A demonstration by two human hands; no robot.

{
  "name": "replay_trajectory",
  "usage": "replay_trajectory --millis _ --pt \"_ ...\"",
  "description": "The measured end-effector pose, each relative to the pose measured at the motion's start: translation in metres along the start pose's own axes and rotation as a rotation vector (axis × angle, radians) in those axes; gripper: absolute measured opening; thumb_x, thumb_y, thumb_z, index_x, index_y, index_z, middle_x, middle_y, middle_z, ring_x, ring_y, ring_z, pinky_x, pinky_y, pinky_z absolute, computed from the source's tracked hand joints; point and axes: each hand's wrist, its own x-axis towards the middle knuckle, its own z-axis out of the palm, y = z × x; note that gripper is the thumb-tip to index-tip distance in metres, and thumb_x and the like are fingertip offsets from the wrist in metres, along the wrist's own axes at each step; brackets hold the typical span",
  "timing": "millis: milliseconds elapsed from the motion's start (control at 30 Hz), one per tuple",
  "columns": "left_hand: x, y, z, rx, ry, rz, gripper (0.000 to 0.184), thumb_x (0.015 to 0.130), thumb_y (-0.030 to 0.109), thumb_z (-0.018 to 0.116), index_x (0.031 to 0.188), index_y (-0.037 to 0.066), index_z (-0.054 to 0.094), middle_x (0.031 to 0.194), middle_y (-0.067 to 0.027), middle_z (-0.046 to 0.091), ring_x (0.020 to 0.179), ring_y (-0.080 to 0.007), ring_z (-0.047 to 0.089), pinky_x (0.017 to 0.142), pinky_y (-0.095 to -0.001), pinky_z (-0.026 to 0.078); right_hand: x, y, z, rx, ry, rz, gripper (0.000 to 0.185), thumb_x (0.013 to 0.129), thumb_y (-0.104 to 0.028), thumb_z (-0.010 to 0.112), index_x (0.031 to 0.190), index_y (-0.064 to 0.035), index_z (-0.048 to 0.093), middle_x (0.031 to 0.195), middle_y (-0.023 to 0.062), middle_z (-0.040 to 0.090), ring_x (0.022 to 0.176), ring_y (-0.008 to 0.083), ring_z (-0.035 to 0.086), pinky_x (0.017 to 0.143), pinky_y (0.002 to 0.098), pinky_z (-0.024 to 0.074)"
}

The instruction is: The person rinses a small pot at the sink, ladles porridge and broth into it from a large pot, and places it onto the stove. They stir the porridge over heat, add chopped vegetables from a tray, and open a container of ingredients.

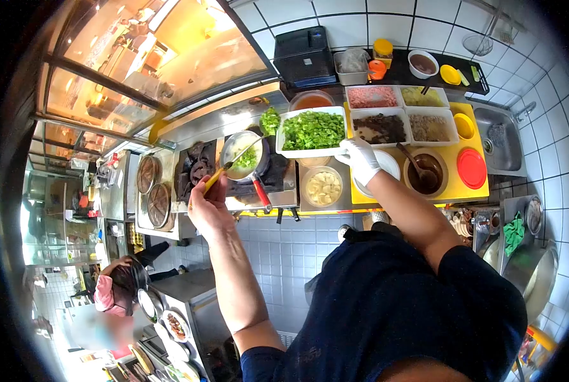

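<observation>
My bare left hand (209, 207) is closed round a long utensil with a yellow handle (214, 181). Its thin metal shaft reaches over a pan (232, 144) on the stove; I cannot make out its head. Pale liquid and chopped greens (249, 156) are in the pan, whose red handle (261, 193) points towards me. In a white glove, my right hand (361, 160) grips the near right corner of a white tray (310, 153). Chopped leafy greens (313, 130) fill this tray, just right of the pan. A leafy clump (270, 121) lies between pan and tray.
White tubs of minced meat (372, 97) and dark pieces (379, 129) stand on a yellow board (453, 184). Nearby are a brown pot with a spoon (426, 173), a red lid (472, 168) and a bowl of pale slices (323, 187). Another person (115, 290) is at lower left.
</observation>
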Motion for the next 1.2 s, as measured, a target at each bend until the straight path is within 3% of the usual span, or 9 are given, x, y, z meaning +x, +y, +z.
replay_trajectory --millis 300,433,533,567,700,767,867,933,1200 --pt "0.019 -0.021 -0.049 0.149 0.098 0.121 0.025 0.098 0.01 0.056 0.11 -0.01 0.064 0.104 -0.0229 0.069 0.093 -0.031 0.073 0.088 -0.037 0.063 -0.033 -0.024 -0.042 0.031 -0.117 -0.062 0.007 0.095 -0.01 0.062 0.101 -0.0051 0.061 0.103 0.0082 0.062 0.1 0.0232 0.065 0.097 0.0467 0.0566" --pt "0.05 -0.091 -0.094 0.497 -0.109 0.251 0.025 0.102 0.01 0.058 0.114 -0.011 0.064 0.101 -0.017 0.071 0.092 -0.0209 0.071 0.087 -0.0327 0.061 -0.071 -0.062 -0.074 0.068 -0.043 -0.074 0.009 0.096 -0.008 0.058 0.102 -0.0011 0.062 0.114 0.0155 0.065 0.108 0.0292 0.066 0.099 0.0513 0.0568" --pt "0.058 -0.122 -0.113 1.235 -0.345 0.691 0.022 0.098 0.008 0.061 0.115 -0.005 0.067 0.099 -0.0214 0.073 0.091 -0.0363 0.071 0.087 -0.0406 0.058 -0.107 -0.095 -0.11 0.069 0.024 -0.135 0.012 0.096 -0.009 0.056 0.102 0.0 0.061 0.117 0.0158 0.065 0.112 0.0315 0.064 0.102 0.053 0.0546" --pt "0.058 -0.129 -0.114 1.292 -0.488 0.654 0.025 0.093 0.004 0.062 0.117 -0.004 0.067 0.107 -0.0266 0.069 0.097 -0.0456 0.067 0.09 -0.0463 0.055 -0.124 -0.111 -0.115 0.069 -0.007 -0.155 0.016 0.097 -0.011 0.053 0.104 0.0007 0.061 0.118 0.0163 0.064 0.116 0.0327 0.063 0.108 0.054 0.0501" --pt "0.065 -0.17 -0.127 1.414 -0.8 0.773 0.038 0.084 -0.002 0.062 0.121 -0.002 0.065 0.123 -0.0289 0.062 0.111 -0.0448 0.062 0.095 -0.0477 0.053 -0.167 -0.155 -0.188 0.094 0.054 -0.159 0.024 0.098 -0.016 0.05 0.117 -0.0015 0.055 0.128 0.0166 0.062 0.128 0.0315 0.057 0.112 0.052 0.0463" --pt "0.054 -0.168 -0.111 1.467 -0.818 0.64 0.026 0.082 -0.002 0.06 0.108 0.001 0.065 0.117 -0.0261 0.064 0.108 -0.0431 0.062 0.089 -0.0475 0.053 -0.186 -0.175 -0.24 -0.13 0.092 -0.288 0.03 0.096 -0.02 0.053 0.12 -0.0025 0.054 0.126 0.0164 0.061 0.126 0.0335 0.057 0.109 0.0533 0.0478" --pt "0.078 -0.2 -0.134 1.379 -0.782 0.537 0.032 0.083 -0.002 0.062 0.114 -0.002 0.068 0.124 -0.0283 0.064 0.115 -0.046 0.061 0.098 -0.0447 0.052 -0.219 -0.213 -0.291 0.057 0.225 -0.372 0.015 0.09 -0.018 0.062 0.098 -0.0057 0.06 0.115 0.0166 0.059 0.117 0.0365 0.059 0.107 0.0575 0.0487" --pt "0.083 -0.19 -0.134 1.469 -0.841 0.703 0.042 0.085 -0.005 0.059 0.126 -0.004 0.066 0.13 -0.0303 0.062 0.119 -0.0452 0.061 0.103 -0.0449 0.049 -0.224 -0.232 -0.326 0.117 0.337 -0.416 0.012 0.087 -0.017 0.066 0.092 -0.0073 0.059 0.113 0.0163 0.058 0.117 0.0386 0.058 0.106 0.0579 0.0491" --pt "0.056 -0.152 -0.079 1.478 -0.64 0.521 0.025 0.096 0.01 0.064 0.116 -0.005 0.071 0.113 -0.0262 0.07 0.104 -0.0411 0.067 0.093 -0.0454 0.052 -0.189 -0.296 -0.487 0.062 0.537 -0.541 0.021 0.099 -0.022 0.06 0.11 -0.0044 0.059 0.111 0.0152 0.061 0.109 0.0336 0.061 0.098 0.054 0.0536"
